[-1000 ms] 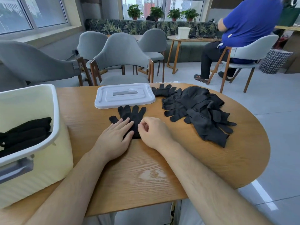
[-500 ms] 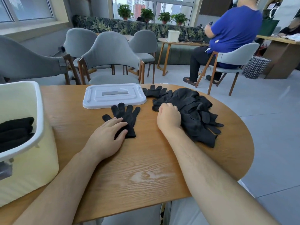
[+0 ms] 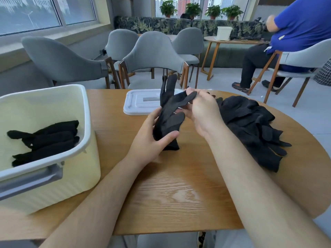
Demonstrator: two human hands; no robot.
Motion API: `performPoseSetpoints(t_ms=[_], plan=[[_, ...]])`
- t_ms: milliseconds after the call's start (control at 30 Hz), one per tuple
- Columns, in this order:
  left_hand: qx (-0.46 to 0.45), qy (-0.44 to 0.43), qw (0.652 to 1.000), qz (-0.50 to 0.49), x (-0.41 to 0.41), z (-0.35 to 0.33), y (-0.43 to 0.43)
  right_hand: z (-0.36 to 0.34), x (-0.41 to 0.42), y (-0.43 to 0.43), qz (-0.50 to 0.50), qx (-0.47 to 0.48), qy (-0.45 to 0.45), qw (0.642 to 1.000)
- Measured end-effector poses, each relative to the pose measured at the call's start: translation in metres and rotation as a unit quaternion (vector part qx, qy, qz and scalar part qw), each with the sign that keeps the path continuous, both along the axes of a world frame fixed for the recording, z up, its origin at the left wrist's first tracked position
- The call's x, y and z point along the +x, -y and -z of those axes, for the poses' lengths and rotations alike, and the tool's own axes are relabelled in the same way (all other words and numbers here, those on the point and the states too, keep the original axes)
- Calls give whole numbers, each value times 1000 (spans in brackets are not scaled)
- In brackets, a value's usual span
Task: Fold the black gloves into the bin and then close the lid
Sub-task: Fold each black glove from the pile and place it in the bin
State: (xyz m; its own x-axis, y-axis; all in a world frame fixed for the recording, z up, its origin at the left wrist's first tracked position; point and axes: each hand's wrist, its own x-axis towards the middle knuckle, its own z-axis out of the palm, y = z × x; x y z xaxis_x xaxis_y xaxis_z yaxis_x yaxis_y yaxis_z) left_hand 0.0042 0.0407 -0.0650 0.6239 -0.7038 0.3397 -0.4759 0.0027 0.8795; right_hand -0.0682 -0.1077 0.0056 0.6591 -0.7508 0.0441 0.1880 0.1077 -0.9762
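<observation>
Two hands hold one glove [image 3: 170, 113] up off the table [image 3: 179, 194], just right of the bin [image 3: 86, 122]. It may be a stacked pair; I cannot tell. The left hand [image 3: 152, 140] grips the cuff end, thumb curled across the front. The right hand [image 3: 202, 113] pinches a fingertip end near the top. The glove's long axis stands near upright, cuff low, fingers high. Of the two, the left hand is nearer the bin, so the carry over its rim likely falls to it once the fold is made. Folded gloves [image 3: 46, 138] lie inside the bin. A pile [image 3: 250, 126] waits farther right of the bin, and the lid [image 3: 141, 102] lies beyond it.
</observation>
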Motion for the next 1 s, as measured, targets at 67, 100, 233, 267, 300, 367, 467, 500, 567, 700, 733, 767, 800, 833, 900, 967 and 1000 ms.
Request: performPoseSetpoints(t_ms=[67,100,233,267,300,367,467,500,567,700,733,767,800,833,900,967,1000], plan=[[-49,-30,998,-26,-3,-2,1,5,3,-10,-82,80,58,992],[-69,-54,995,-39,-4,-4,1,10,3,-13,-113,95,88,985],[-92,-236,966,-55,-3,-6,2,34,3,-9,-36,-117,-10,992],[-93,-278,955,-52,-1,-8,2,37,2,-7,-11,-168,-65,984],[-97,-313,944,-46,1,-6,1,40,0,-8,-18,-177,-112,978],[-104,-349,931,-42,5,-5,0,43,-3,-9,-100,-129,-182,970],[-112,-354,928,-36,6,-4,-2,44,-6,-15,-225,-74,-197,951],[-112,-349,930,-33,6,-4,-3,45,-6,-16,-247,-63,-176,951],[-103,-329,938,-25,6,-4,-4,47,-5,-15,-248,-68,-130,957],[-76,-259,962,-32,6,-2,-4,53,-4,-7,-168,-119,-131,970],[-48,-221,972,-62,8,1,-5,54,-4,-4,-152,-135,-153,967],[-7,-175,980,-93,10,3,-5,55,-5,-2,-145,-152,-176,962],[33,-132,984,-112,12,5,-6,56,-6,1,-147,-165,-198,955],[61,-97,986,-119,13,7,-7,56,-7,2,-157,-172,-215,949],[88,-47,988,-121,14,9,-9,55,-10,4,-177,-170,-229,942],[93,-25,988,-123,15,11,-9,55,-10,7,-183,-172,-241,938],[91,-23,988,-123,15,12,-9,55,-10,7,-184,-177,-246,935]])
